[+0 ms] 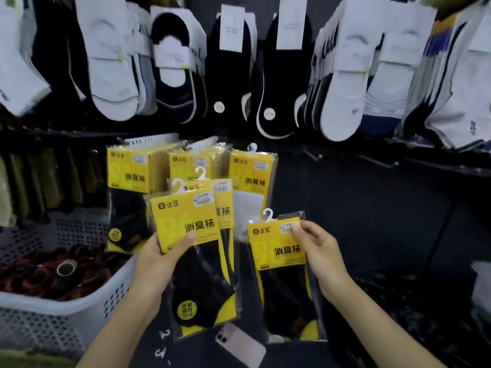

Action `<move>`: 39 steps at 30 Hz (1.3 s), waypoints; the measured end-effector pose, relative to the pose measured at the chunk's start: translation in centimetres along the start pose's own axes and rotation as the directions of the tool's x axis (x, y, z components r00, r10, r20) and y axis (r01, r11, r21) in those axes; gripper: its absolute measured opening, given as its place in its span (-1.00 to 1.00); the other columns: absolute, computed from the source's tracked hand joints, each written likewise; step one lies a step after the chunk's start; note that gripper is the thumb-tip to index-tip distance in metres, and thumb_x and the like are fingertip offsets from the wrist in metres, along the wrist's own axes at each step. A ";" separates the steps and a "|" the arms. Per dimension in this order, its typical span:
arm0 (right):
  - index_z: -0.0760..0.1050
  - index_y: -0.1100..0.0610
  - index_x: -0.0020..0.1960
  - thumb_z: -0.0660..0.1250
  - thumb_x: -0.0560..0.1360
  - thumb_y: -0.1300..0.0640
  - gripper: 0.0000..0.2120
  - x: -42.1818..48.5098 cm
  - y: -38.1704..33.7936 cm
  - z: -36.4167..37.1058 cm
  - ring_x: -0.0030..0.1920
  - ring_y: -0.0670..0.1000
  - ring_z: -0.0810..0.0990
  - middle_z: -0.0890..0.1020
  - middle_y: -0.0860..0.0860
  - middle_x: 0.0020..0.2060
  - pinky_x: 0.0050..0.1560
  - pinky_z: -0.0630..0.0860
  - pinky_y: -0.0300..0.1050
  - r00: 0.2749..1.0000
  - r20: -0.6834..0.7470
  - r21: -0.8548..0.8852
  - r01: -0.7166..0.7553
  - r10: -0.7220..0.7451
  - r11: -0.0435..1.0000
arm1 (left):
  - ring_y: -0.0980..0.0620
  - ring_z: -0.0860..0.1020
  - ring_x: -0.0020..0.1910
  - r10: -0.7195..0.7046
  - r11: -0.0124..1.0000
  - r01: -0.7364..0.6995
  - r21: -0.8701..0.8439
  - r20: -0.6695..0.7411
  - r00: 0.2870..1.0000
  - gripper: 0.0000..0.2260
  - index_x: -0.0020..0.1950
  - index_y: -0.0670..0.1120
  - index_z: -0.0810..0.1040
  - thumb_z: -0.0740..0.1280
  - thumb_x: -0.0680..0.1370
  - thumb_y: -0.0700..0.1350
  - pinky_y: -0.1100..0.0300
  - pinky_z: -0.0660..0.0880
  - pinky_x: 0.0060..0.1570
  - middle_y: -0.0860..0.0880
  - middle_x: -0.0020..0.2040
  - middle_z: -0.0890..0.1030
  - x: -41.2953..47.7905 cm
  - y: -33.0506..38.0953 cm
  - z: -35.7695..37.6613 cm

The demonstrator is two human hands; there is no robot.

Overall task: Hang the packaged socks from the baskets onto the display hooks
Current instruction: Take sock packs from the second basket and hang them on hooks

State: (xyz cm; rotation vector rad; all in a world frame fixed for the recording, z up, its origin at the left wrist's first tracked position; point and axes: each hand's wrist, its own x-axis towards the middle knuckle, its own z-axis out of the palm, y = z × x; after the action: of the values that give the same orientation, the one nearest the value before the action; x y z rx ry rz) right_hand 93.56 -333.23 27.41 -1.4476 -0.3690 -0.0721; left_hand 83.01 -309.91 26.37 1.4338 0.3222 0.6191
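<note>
A small stack of sock packs is held in the left hand — the thumb is pressed on the lower edge of the front yellow card, and the fingers are curled behind the stack, mostly out of sight. At least two packs can be made out in it, each topped by a white plastic hanger, with black socks below the cards. A single sock pack is pinched by the right hand at the upper right corner of its yellow card, thumb in front and fingers tucked behind. It is held upright just beside the stack.

Behind both, like packs are hung on the lower hooks: a thick bunch on the left, a second bunch in the middle, partly hidden by the stack, and one pack with white socks on the right. Dark hooks are seen further right. White and black socks are hung in a row above. A white perforated basket is placed at lower left, filled with dark rolled items — too blurred to be named. A white phone lies below the held packs.
</note>
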 end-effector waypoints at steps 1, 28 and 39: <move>0.61 0.12 0.01 0.31 0.54 0.14 -0.88 0.9 -0.7 0.7 -0.22 -0.13 0.69 0.73 -0.03 -0.21 -0.31 0.56 -0.34 0.999 -0.021 0.012 0.029 -0.029 0.999 | 0.15 0.59 0.04 0.014 1.000 -0.014 -0.020 -0.040 0.999 -0.72 0.07 0.10 0.58 0.45 0.38 0.05 0.25 0.44 -0.02 0.15 -0.01 0.67 0.3 0.4 -0.5; 0.43 0.13 0.20 0.43 0.46 0.19 -0.65 12.3 -0.5 7.0 0.06 -0.02 0.51 0.53 0.05 0.18 0.02 0.46 -0.16 0.895 -0.445 -0.164 -0.093 0.010 0.982 | 0.25 0.58 -0.04 -0.007 0.994 -0.001 -0.108 -0.074 0.997 -0.77 0.00 0.10 0.59 0.47 0.37 0.03 0.31 0.39 -0.18 0.27 -0.15 0.68 1.1 -1.0 -0.7; 0.51 0.01 0.25 0.17 0.56 -0.13 -0.64 2.1 -0.4 7.7 0.16 -0.03 0.62 0.67 -0.02 0.11 0.25 0.48 0.02 0.873 0.461 -0.066 -0.145 0.160 0.987 | 0.33 0.62 -0.12 0.032 0.994 -0.030 -0.101 0.018 0.999 -0.72 0.06 0.08 0.59 0.46 0.36 0.04 0.33 0.43 -0.13 0.23 -0.08 0.69 0.1 -1.0 1.5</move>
State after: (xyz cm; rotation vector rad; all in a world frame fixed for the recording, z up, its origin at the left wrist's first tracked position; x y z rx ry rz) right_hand 93.86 -325.42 28.94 -1.5118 -0.6454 0.4095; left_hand 84.12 -311.04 25.64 1.3492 0.2498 0.6378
